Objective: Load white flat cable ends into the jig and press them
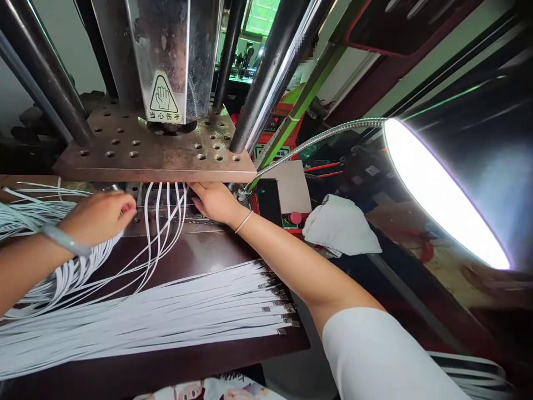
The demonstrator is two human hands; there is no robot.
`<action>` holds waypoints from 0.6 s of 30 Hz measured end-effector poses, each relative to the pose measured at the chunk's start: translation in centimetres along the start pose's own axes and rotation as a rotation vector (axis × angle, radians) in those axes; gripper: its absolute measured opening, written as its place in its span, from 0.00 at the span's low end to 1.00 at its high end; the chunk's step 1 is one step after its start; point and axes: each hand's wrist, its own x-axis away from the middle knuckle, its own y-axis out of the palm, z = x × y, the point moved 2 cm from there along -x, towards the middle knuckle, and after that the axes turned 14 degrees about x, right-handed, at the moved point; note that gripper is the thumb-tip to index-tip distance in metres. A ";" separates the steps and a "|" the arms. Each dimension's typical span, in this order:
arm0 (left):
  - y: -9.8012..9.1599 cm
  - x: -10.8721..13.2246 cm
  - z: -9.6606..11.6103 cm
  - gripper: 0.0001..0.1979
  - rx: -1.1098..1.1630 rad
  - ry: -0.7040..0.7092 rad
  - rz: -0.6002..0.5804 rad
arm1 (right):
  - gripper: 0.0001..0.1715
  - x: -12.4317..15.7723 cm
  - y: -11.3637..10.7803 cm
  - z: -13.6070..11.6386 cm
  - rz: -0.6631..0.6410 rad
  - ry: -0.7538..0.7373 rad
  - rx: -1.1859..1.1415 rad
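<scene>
My left hand (100,215) is curled at the left end of the mould bed (166,214) under the press, fingers closed near the ends of the white cables (160,222); what it pinches is hidden. My right hand (214,201) lies on the right end of the same bed, fingers stretched flat toward the cables that run up into the press. Several white flat cables with metal tips (275,303) lie fanned across the dark table in front. A loose bundle of white cables (25,222) hangs at the left.
The press plate (154,150) with holes hangs just above both hands, with steel columns (266,72) and a hand-warning sticker (165,99). A bright gooseneck lamp (441,189) sits at the right, a white cloth (339,225) and a red button (295,217) beside the press.
</scene>
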 end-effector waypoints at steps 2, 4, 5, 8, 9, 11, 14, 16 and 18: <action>1.4 2.1 1.2 0.16 -0.069 0.013 -0.245 | 0.24 -0.1 0.2 -0.4 0.036 0.011 0.023; 2.9 3.2 2.5 0.16 -0.123 0.029 -0.374 | 0.23 -0.6 0.4 -0.8 0.064 0.041 0.067; 3.4 3.3 3.3 0.16 -0.117 0.029 -0.361 | 0.22 -1.0 0.6 -0.9 0.073 0.049 0.087; 4.1 2.1 5.1 0.17 -0.004 -0.010 -0.273 | 0.21 -1.8 1.2 -0.8 0.069 0.016 0.102; 4.0 1.6 5.4 0.16 0.037 -0.024 -0.268 | 0.21 -2.0 1.4 -0.6 0.066 -0.002 0.092; 3.4 0.7 5.3 0.14 0.086 -0.037 -0.306 | 0.21 -1.9 1.6 -0.1 0.061 -0.037 0.057; 1.6 -0.1 3.2 0.13 0.045 -0.105 -0.234 | 0.25 -1.4 1.6 0.5 0.028 -0.081 0.005; 0.5 -0.8 1.5 0.19 -0.024 -0.146 -0.075 | 0.28 -1.0 1.5 0.6 0.002 -0.105 -0.005; 0.2 -1.8 0.3 0.26 -0.065 -0.116 0.015 | 0.26 -0.9 1.3 0.5 -0.007 -0.103 0.008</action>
